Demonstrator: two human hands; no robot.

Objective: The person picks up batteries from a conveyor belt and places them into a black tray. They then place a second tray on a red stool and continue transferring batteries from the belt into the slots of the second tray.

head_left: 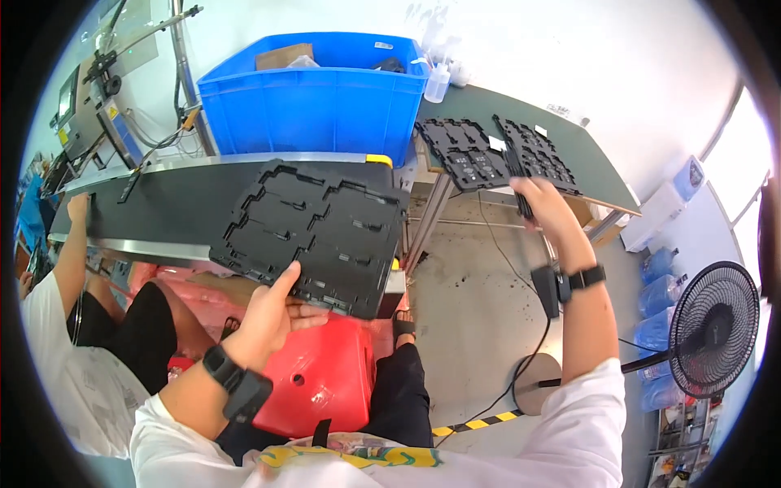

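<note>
The black tray (313,236) hides the left hand's (272,313) fingertips.

1. The person wears a white short-sleeved shirt (586,423); both sleeves end above the elbow, and both forearms are bare.
2. A yellow and dark printed patch (350,455) runs across the shirt's chest at the lower edge of the view.
3. The left hand (272,313) is bare; its wrist carries a black band with a flat, black, box-shaped device (236,382) strapped to it.
4. The right hand (547,203) is bare as well; a black wrist strap (587,277) sits on that wrist, with a small black rectangular unit (545,290) fixed beside it.
5. Black trousers (403,390) cover the legs.
6. One foot shows in a dark open sandal (403,327).
</note>
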